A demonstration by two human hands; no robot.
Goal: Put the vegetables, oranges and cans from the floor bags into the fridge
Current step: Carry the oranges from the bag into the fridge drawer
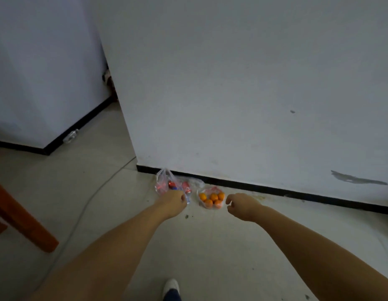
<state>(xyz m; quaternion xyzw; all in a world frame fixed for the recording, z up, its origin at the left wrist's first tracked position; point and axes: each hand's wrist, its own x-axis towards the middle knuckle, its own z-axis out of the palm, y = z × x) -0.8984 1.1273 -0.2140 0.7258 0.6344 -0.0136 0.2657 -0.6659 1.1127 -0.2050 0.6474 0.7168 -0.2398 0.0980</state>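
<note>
Against the wall's black baseboard point(275, 190), two clear plastic bags sit on the tiled floor: cans point(177, 185) left, oranges point(211, 199) right. Left hand point(174, 202) reaches the can bag, grip unclear; right hand point(240, 205) hovers beside the oranges, fingers loosely curled, empty.

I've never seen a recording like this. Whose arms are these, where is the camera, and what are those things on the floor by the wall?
There is no machine here: a person wears a camera on the head, looking down along both bare arms. The left hand reaches onto a clear plastic bag of cans, which look red; whether it grips the bag yet is unclear. The right hand hangs loosely curled beside a second bag of oranges and holds nothing. Both bags sit on the tiled floor against the white wall. A grey cable runs across the floor on the left.
</note>
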